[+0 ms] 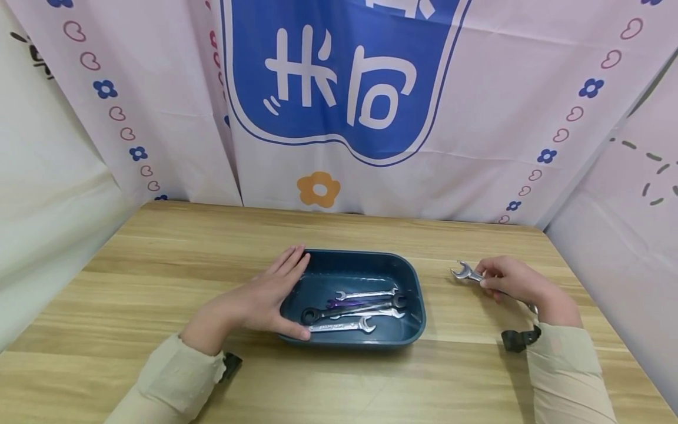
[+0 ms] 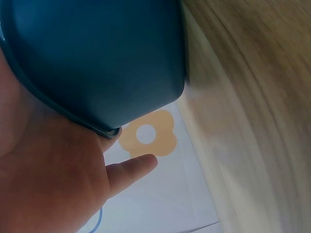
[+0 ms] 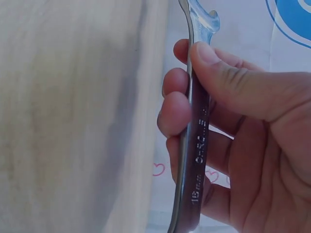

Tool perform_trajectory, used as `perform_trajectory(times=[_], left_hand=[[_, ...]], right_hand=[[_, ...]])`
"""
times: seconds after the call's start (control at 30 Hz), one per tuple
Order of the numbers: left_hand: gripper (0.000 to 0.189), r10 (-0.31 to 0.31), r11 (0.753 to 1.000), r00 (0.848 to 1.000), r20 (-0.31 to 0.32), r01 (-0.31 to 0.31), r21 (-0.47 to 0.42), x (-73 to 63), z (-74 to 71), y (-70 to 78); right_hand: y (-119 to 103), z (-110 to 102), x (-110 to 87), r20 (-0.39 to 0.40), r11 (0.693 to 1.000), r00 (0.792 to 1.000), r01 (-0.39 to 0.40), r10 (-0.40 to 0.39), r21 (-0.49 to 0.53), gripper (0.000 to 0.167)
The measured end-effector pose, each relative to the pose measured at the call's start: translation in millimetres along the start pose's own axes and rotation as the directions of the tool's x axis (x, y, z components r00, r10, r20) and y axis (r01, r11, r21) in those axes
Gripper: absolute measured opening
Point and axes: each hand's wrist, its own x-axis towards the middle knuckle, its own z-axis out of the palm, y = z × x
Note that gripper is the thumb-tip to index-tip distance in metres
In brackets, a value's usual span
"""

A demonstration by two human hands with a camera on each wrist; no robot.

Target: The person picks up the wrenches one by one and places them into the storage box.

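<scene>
In the head view, my left hand spreads over the left end of a dark blue plastic bin. Its fingers lie straight at the far left corner, and its thumb touches the near rim. The left wrist view has the palm against the rim of the bin. Several wrenches lie inside, among them a silver wrench in front and a black one. To the right of the bin, my right hand grips a chrome wrench marked 16 mm between thumb and fingers, its open end pointing left.
The bin stands on a wood-grain table. A printed white cloth with a blue badge hangs behind the table's far edge, and pale cloths enclose the left and right sides. A dark strap mount sits at the right wrist.
</scene>
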Motion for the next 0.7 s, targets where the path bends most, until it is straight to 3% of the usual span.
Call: perform_trajectory(times=[0.4,0.7], left_hand=[[0.135,0.031,0.999,1.000,-0.004,-0.031,0.009,0.2,-0.5,1.2],[0.137,0.027,1.000,1.000,0.001,-0.027,0.007,-0.1,-1.5,1.8]], right_hand=[[-21.1,-3.8,-2.0,-0.043,0.996,0.997,0.065,-0.068,-0.068,0.005],[-49.0,-5.8,-4.9,-0.101,0.986,0.987,0.109,-0.123,-0.127,0.009]])
